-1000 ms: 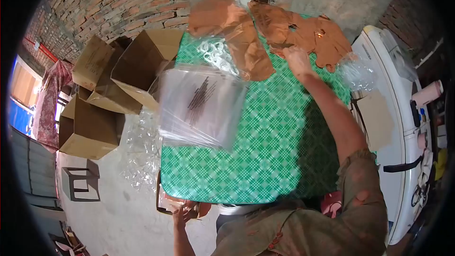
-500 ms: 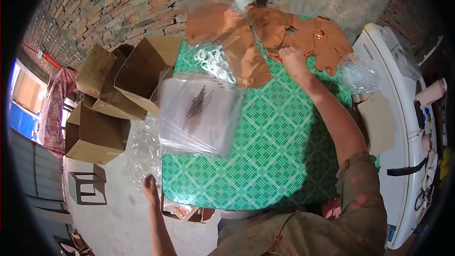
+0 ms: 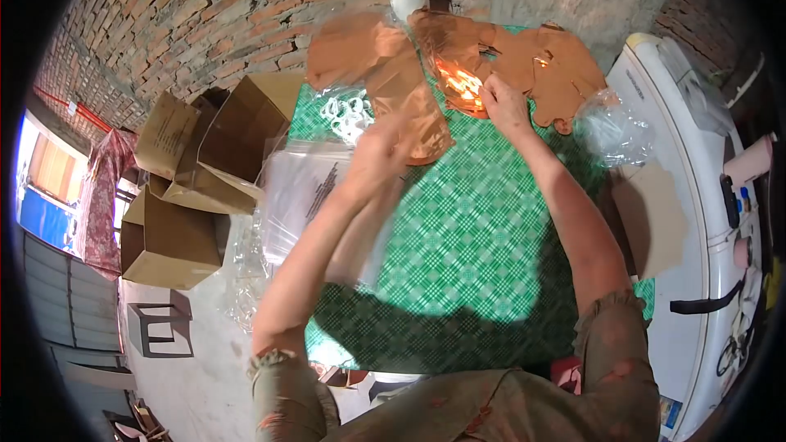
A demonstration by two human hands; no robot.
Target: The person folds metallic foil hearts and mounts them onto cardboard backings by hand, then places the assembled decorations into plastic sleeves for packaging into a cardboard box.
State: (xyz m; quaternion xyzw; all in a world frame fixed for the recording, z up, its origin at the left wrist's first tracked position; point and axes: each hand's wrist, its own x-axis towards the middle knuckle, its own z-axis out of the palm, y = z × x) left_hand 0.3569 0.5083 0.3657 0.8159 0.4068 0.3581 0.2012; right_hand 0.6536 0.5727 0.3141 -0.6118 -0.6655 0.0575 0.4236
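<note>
My right hand (image 3: 503,104) is closed on the near edge of a shiny brown piece (image 3: 458,82) that seems to be in clear plastic; strong glare lies beside the fingers. More flat brown cut-out pieces (image 3: 565,65) spread to its right. My left hand (image 3: 381,152) is smeared by motion above the near end of other plastic-covered brown pieces (image 3: 352,49), so its fingers do not show clearly. White loops (image 3: 345,118) lie just left of it. Under my left forearm is a fanned stack of clear plastic bags (image 3: 295,184) with dark print.
A green checked cloth (image 3: 467,229) covers the table. Open cardboard boxes (image 3: 184,233) stand at the left, with clear plastic (image 3: 246,270) hanging by the table edge. Crumpled plastic (image 3: 614,127) and a white appliance (image 3: 696,196) are at the right. A small stool (image 3: 164,329) stands on the floor.
My left hand has swung up from beside the table's left edge to over the brown pieces, leaving the hanging plastic. My right hand stays at the brown piece, where bright glare has appeared.
</note>
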